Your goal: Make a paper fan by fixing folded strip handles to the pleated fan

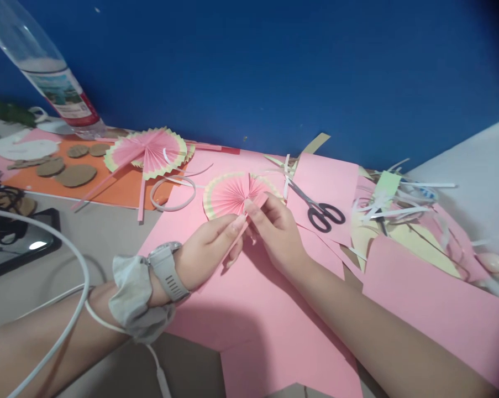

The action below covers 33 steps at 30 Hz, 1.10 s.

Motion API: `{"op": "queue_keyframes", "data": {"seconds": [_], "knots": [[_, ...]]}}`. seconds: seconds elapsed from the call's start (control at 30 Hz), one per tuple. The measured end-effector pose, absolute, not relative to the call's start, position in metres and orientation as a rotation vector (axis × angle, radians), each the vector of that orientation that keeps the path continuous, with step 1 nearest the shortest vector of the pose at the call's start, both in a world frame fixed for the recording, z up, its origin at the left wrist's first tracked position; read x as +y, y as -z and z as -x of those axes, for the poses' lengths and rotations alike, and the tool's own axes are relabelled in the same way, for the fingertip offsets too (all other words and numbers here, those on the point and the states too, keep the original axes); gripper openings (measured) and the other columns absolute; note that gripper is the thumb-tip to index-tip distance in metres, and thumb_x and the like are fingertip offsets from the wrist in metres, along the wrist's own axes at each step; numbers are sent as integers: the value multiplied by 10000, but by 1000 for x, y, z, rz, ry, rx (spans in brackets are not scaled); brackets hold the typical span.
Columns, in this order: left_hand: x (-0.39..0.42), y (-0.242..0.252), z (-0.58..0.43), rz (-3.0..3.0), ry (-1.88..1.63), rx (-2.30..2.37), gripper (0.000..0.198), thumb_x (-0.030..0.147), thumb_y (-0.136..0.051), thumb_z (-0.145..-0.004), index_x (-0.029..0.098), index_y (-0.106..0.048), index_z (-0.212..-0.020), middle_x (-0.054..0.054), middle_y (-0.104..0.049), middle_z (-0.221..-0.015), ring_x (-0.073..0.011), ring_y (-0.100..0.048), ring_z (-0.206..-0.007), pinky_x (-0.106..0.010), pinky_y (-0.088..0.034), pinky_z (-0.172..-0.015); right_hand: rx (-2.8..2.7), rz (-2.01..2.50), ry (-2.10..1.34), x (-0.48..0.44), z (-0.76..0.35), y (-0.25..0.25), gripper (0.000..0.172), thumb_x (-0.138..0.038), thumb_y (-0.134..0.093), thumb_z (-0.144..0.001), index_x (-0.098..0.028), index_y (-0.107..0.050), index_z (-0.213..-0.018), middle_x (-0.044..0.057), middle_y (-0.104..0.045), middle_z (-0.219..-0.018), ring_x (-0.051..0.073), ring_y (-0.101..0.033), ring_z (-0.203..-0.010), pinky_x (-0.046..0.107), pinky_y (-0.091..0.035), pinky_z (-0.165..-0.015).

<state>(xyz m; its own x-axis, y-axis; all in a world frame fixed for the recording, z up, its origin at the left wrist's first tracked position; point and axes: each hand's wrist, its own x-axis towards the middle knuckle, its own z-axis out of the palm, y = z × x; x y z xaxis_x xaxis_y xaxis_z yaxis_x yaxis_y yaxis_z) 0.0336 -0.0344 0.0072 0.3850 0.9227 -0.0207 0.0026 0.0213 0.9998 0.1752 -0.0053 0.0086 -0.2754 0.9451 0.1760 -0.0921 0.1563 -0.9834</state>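
Over the pink sheet point(274, 326): left hand point(208, 249) and right hand point(276, 232) both pinch the pleated paper fan point(232, 193), fingers closed.

Two hands in view: left hand point(210, 243), right hand point(276, 232), both pinching one pleated pink paper fan point(232, 193). Second, larger pleated fan point(150, 150) further back; more may lie stacked under it, cannot tell. One pair of black-handled scissors point(319, 210). One clear plastic bottle point(46, 66). One grey wristwatch point(168, 271), one grey scrunchie point(135, 296). One white paper ring point(172, 193). About five brown cardboard discs point(75, 174) on one orange sheet point(120, 190). Several pink paper sheets point(266, 309). Paper strips point(394, 204): heap, too tangled to count.
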Motion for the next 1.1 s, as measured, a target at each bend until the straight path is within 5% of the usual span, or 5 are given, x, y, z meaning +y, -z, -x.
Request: {"op": "queue_keyframes", "data": {"seconds": [0.27, 0.43, 0.57, 0.9, 1.1], "knots": [[-33, -7, -34, -1294, -982, 949, 275, 379, -362, -968, 185, -479, -813, 52, -528, -569, -85, -520, -459, -208, -458, -466, -1446, 945, -1353, -8, -175, -5, 217, -393, -541, -905, -207, -478, -813, -47, -464, -674, 79, -445, -528, 220, -396, -514], [-31, -13, -32, -1216, -1434, 1136, 137, 338, -426, -952, 207, -445, -920, -37, -685, -985, -143, -650, -914, -259, -521, -771, -1592, 1088, -1187, -16, -170, -11, 311, -402, -550, -895, -235, -448, -1137, 10, -494, -923, 128, -501, -740, 272, -440, -661], [-30, -12, -30, -1106, -1489, 1115, 152, 373, -429, -947, 221, -425, -943, -59, -666, -1158, -172, -631, -1023, -279, -526, -768, -1965, 1189, -1094, -24, -166, -17, 203, -391, -563, -889, -193, -547, -925, 36, -582, -908, 177, -530, -812, 305, -404, -706], [-30, -10, -31, -1052, -1343, 1068, 241, 402, -524, -900, 167, -577, -893, -35, -699, -855, -111, -630, -617, -224, -478, -543, -2050, 1307, -1468, -16, -183, -57, 407, -491, -350, -967, -197, -607, -852, -1, -587, -769, 141, -547, -735, 253, -384, -661], [-26, -5, -31, -1163, -1230, 1068, 197, 359, -601, -849, 165, -574, -825, 9, -621, -708, -120, -615, -647, -237, -491, -617, -1965, 1419, -1227, -26, -185, -39, 342, -508, -461, -918, -182, -521, -833, -21, -535, -725, 127, -480, -649, 244, -342, -582]]}}
